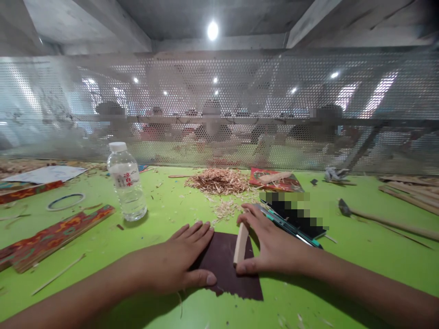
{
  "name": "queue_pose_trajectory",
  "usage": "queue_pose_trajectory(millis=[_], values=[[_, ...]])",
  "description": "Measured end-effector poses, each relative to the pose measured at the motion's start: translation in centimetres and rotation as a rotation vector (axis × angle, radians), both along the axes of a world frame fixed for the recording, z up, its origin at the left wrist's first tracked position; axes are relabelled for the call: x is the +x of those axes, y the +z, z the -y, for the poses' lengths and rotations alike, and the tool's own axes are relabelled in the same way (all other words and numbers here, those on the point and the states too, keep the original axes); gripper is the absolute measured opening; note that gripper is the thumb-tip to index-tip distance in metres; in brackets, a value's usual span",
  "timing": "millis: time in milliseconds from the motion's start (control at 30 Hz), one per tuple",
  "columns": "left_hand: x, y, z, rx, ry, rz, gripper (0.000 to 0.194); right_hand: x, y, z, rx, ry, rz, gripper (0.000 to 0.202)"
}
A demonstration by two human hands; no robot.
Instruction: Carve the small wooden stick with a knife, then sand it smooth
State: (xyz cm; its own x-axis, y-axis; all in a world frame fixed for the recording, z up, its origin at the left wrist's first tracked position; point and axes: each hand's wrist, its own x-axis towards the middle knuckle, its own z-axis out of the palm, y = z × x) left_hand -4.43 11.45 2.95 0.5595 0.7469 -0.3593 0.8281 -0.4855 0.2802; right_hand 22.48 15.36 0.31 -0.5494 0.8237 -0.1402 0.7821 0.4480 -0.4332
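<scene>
A dark brown sheet [222, 260] with a ragged front edge lies on the green table. My left hand [178, 260] rests flat on its left side, fingers stretched out and thumb spread. Over the sheet's right part, my right hand [265, 242] grips a small pale wooden block [241, 244] between the thumb at its near end and the fingers at its far end. The block is long and narrow and points away from me, tilted a little to the right.
A water bottle [126, 183] stands at the left, near patterned boards [58, 235] and a ring [65, 202]. Wood shavings [219, 181] are heaped behind the sheet. A dark-screened device [291, 217] and a long-handled tool [387, 220] lie right. A perforated screen [219, 91] stands behind.
</scene>
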Motion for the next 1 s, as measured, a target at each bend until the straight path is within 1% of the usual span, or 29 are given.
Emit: queue_pose_trajectory(millis=[133,267,300,433,567,600,700,733,867,1000], values=[[0.06,-0.01,0.08,0.008,-0.005,-0.010,0.098,-0.03,-0.26,0.15,-0.058,0.088,-0.004,0.126],[0.01,-0.16,0.05,0.028,-0.011,-0.001,0.097,-0.09,-0.41,-0.10,0.063,0.006,-0.007,0.119],[-0.01,-0.24,0.03,0.029,-0.014,0.005,0.097,-0.10,-0.46,-0.11,0.068,-0.002,-0.011,0.119],[-0.08,-0.53,-0.09,0.023,-0.017,0.024,0.098,-0.01,-0.69,-0.06,-0.011,0.101,-0.034,0.121],[-0.05,-0.54,-0.11,0.017,-0.009,0.024,0.098,0.15,-0.90,-0.25,0.069,0.040,-0.064,0.113],[-0.05,-0.52,-0.10,0.012,-0.013,0.021,0.098,0.17,-0.95,-0.21,0.060,0.043,-0.069,0.114],[-0.05,-0.51,-0.06,0.011,-0.022,0.011,0.099,0.15,-1.03,0.01,-0.011,0.138,-0.082,0.117],[-0.05,-0.51,-0.06,0.015,-0.022,0.010,0.099,0.13,-1.03,0.03,-0.014,0.146,-0.085,0.116],[0.04,-0.44,-0.09,0.022,-0.020,0.006,0.099,0.15,-0.99,0.00,0.043,0.074,-0.090,0.112],[0.13,-0.33,-0.11,0.013,-0.018,0.000,0.099,0.21,-0.84,0.16,-0.038,0.152,-0.104,0.113]])
